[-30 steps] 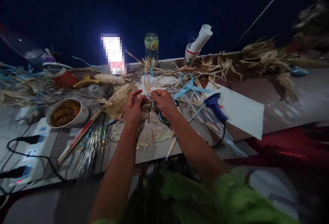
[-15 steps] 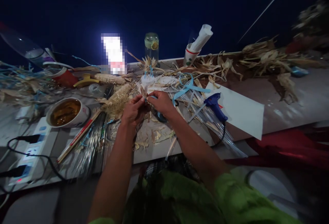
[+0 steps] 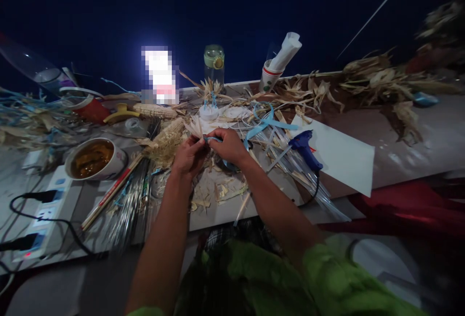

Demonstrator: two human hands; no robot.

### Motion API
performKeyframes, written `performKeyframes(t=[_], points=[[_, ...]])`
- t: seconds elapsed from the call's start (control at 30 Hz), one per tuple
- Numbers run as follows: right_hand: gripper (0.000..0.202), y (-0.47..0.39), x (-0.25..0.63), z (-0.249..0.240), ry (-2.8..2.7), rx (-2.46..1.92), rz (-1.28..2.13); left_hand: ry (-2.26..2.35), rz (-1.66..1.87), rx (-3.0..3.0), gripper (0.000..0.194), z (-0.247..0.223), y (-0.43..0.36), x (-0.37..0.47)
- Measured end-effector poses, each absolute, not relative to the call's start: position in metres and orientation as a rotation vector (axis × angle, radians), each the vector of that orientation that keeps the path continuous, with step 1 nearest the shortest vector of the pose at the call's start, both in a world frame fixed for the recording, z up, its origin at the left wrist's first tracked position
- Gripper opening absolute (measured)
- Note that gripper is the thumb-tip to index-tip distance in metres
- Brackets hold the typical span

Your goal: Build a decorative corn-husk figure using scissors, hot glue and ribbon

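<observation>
Husk bundle (image 3: 194, 126), pale and fanned, is above the grey counter (image 3: 218, 213), base gripped by left hand (image 3: 186, 156), thin blue strip (image 3: 212, 138) pinched by right hand (image 3: 231, 146); likely light, brittle, best held low.

Bowl (image 3: 119, 163) on the table (image 3: 214, 214) to my left, sticks (image 3: 109, 195) beside it, glue gun (image 3: 307, 151) partly on the sheet (image 3: 348, 158) to my right, bottle (image 3: 214, 67) behind

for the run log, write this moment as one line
left hand pinching husk piece; right hand pinching blue strip; glue gun partly over white sheet
</observation>
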State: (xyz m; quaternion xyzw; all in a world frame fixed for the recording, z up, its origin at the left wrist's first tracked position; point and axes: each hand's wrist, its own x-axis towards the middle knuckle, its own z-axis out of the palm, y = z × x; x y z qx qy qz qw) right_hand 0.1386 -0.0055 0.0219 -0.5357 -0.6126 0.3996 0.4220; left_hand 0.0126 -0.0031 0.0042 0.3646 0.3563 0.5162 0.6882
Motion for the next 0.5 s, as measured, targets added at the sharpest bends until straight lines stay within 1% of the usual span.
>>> performKeyframes(t=[0.23,0.4,0.5], points=[[0.016,-0.0079,0.1347,0.0177,-1.628,-1.375,0.947,0.813,1.199,0.608,0.025,0.0035,0.0,0.0108],[0.017,-0.0111,0.1301,0.0179,-1.653,-1.454,0.818,0.721,1.129,0.525,0.022,0.0049,-0.0023,0.011],[0.016,-0.0114,0.1308,0.0192,-1.614,-1.483,0.822,0.662,1.114,0.515,0.021,0.0061,-0.0037,0.0104]])
